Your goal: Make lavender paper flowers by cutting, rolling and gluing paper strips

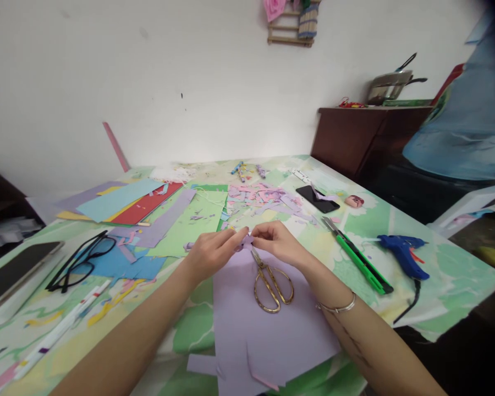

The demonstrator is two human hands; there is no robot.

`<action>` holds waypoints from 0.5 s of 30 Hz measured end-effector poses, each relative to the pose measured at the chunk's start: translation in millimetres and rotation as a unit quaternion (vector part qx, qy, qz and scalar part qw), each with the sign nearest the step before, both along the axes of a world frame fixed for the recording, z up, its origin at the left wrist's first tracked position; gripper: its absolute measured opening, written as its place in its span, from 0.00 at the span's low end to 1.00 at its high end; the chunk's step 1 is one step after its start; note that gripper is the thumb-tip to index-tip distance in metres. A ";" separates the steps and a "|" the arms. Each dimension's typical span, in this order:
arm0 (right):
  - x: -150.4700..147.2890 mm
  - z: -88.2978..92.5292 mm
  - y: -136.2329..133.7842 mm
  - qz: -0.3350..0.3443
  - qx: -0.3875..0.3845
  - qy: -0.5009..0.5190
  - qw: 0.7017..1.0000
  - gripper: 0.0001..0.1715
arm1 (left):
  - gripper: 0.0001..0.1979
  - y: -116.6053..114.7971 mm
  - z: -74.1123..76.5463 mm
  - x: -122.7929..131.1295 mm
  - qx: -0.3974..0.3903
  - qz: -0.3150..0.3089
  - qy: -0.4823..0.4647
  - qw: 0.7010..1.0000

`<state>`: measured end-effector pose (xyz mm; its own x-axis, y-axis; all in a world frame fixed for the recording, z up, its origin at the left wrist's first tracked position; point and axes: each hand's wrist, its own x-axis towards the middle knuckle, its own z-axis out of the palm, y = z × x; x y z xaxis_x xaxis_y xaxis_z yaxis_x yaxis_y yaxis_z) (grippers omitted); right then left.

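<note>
Nearest the viewer, a large lilac sheet [272, 335] lies flat on the table [445, 280], its near edge cut into strips and notches. On it rest brass-coloured scissors [272, 283], blades closed and pointing away, just below the hands. Above the scissors, the left hand [212, 253] and the right hand [278, 242] meet fingertip to fingertip. Each is closed in a pinch on a small lilac paper piece [247, 240], held just over the far edge of the sheet. The right wrist carries a thin bracelet [338, 308].

The fingers hide most of the piece, so its shape cannot be told. Judged from its size and material, it is very light, thin and limp. A hard squeeze would likely crease or tear it, and a draught could carry it off. It is best held at its ends, between thumb and forefinger pads, with light pressure.

To the left lie black glasses [80, 261] on blue paper and a dark tablet [12, 272] at the table edge. To the right lie a green utility knife [361, 258] and a blue glue gun [402, 256]. Farther off are a green sheet [193, 220], a stack of coloured sheets [124, 201], a heap of pink and lilac scraps [259, 195] and a black phone [317, 198]. Beyond the table stands a brown cabinet [367, 135] bearing a pan [390, 85].
</note>
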<state>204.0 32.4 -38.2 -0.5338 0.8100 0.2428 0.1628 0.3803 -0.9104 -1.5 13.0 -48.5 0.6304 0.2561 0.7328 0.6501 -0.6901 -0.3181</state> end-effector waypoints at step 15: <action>5.0 3.6 -6.2 -0.092 0.319 -0.150 0.931 0.05 | 0.19 -0.1 8.1 6.6 -0.212 -0.080 -0.057 0.972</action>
